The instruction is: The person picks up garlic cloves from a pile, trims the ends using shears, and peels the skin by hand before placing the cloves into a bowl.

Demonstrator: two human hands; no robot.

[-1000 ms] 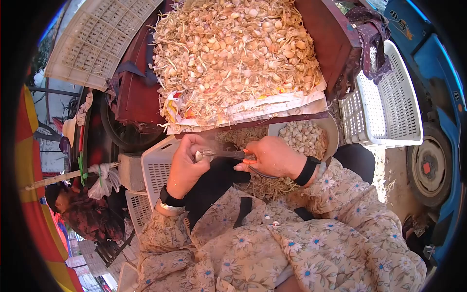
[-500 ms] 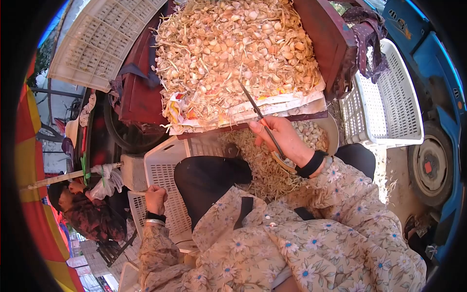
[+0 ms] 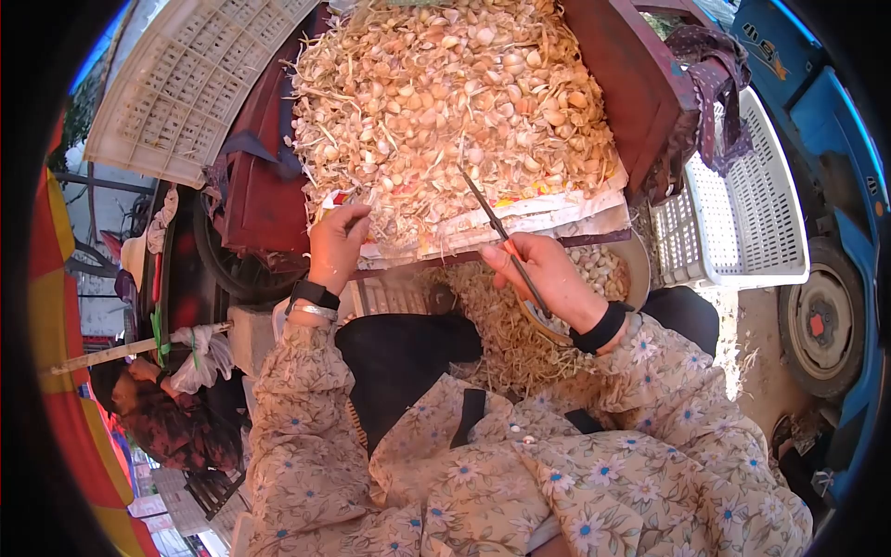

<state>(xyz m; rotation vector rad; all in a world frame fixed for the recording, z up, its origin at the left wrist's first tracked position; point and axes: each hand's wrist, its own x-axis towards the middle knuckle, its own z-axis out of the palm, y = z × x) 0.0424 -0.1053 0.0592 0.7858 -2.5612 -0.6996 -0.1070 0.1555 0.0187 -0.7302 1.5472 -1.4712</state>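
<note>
A broad heap of garlic cloves and dry skins (image 3: pixel 445 121) covers the raised surface in front of me. My left hand (image 3: pixel 338 243) is at the heap's near left edge, its fingers bent and slightly apart, with nothing visible in them. My right hand (image 3: pixel 549 278) grips a long, thin, dark pointed tool (image 3: pixel 484 202) with an orange-red part near the grip. Its tip points up over the near edge of the garlic. Below that hand is a round bowl (image 3: pixel 639 269) of garlic, partly hidden by the hand and wrist.
White sheets (image 3: pixel 557 212) lie under the heap's front edge. A white crate (image 3: pixel 742 213) stands at right, beside a blue vehicle (image 3: pixel 849 186) with a wheel (image 3: pixel 822 306). Another pale crate (image 3: pixel 195 93) leans at upper left. A person (image 3: pixel 176 418) sits at lower left. Stalks and skins (image 3: pixel 501 343) lie below.
My left hand has risen from beside the pale basket at lower left to the heap's near edge, its fingers loosening. My right hand still holds the tool, slightly lower.
</note>
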